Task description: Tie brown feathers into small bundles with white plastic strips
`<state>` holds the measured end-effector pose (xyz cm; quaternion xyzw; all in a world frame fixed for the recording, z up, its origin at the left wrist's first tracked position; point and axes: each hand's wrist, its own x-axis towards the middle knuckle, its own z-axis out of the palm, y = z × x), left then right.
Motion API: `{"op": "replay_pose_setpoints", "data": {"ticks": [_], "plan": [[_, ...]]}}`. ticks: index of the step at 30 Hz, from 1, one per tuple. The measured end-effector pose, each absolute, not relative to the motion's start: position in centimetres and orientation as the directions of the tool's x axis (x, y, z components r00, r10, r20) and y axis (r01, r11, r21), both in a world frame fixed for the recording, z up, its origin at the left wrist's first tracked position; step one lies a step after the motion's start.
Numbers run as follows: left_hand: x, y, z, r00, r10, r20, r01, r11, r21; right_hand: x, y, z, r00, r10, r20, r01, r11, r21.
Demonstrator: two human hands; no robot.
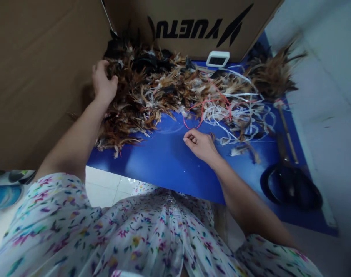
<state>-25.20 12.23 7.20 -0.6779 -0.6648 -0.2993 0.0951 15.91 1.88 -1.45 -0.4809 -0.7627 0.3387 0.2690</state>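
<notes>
Floral garment (163,234) | left hand (104,82) parted, at feather pile (140,90) | right hand (201,145) curled closed, near red string (203,109)

Bare blue tabletop (163,157) between hands (202,145)

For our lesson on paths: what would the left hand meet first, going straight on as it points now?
The left hand would probably meet the dark feathers just beyond its fingers first, though how high it is above them is unclear.

The light is dim (right side blurred).
</notes>
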Motion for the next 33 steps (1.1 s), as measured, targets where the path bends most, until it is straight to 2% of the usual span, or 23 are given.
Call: {"op": "replay_pose_setpoints", "data": {"ticks": [1,2,5,7,9,11,14,17,19,21,24,28,33], "plan": [[-23.9,11.5,7.3,-0.121,0.830,0.545,0.961,-0.040,0.275,15.6,1.9,-1.1,-0.420,0.904,0.074,0.559,0.323,-0.764],[-22.3,10.9,7.2,-0.093,0.868,0.488,0.965,-0.042,0.258,15.2,2.0,-0.9,-0.451,0.890,0.064,0.566,0.340,-0.751],[-16.8,9.7,6.1,0.169,0.937,0.305,0.956,-0.231,0.180,14.1,2.1,-0.3,-0.515,0.857,0.019,0.597,0.375,-0.709],[-13.9,9.5,5.2,0.254,0.948,0.191,0.954,-0.277,0.110,13.5,2.1,-0.2,-0.521,0.854,-0.002,0.619,0.376,-0.690],[-12.3,9.9,4.5,0.268,0.958,0.099,0.961,-0.274,0.047,13.3,2.0,-0.3,-0.513,0.858,-0.004,0.623,0.370,-0.689],[-12.0,10.7,4.3,0.262,0.963,0.062,0.963,-0.265,0.051,13.2,1.9,-0.3,-0.511,0.859,0.006,0.598,0.361,-0.716],[-13.1,11.9,4.9,0.229,0.963,0.142,0.944,-0.255,0.210,12.8,1.9,0.0,-0.502,0.864,0.028,0.522,0.328,-0.787],[-14.6,12.5,5.9,0.018,0.974,0.226,0.854,-0.133,0.504,11.2,2.8,0.4,-0.479,0.874,0.083,0.477,0.339,-0.811],[-15.6,12.4,6.5,-0.129,0.975,0.182,0.736,-0.029,0.676,9.3,4.1,0.6,-0.472,0.869,0.151,0.469,0.392,-0.791],[-16.6,12.1,7.0,-0.220,0.967,0.129,0.623,0.038,0.781,6.9,5.9,0.5,-0.470,0.858,0.209,0.463,0.441,-0.769],[-18.2,11.2,7.5,-0.285,0.954,0.096,0.546,0.079,0.834,3.2,8.6,0.5,-0.461,0.843,0.276,0.486,0.500,-0.717],[-20.3,10.0,7.8,-0.318,0.945,0.080,0.555,0.117,0.823,-0.7,11.0,1.3,-0.398,0.865,0.307,0.608,0.499,-0.617],[-23.2,9.1,7.6,-0.370,0.928,0.046,0.673,0.234,0.702,-2.7,12.6,2.4,-0.457,0.870,0.185,0.692,0.479,-0.540]]}}
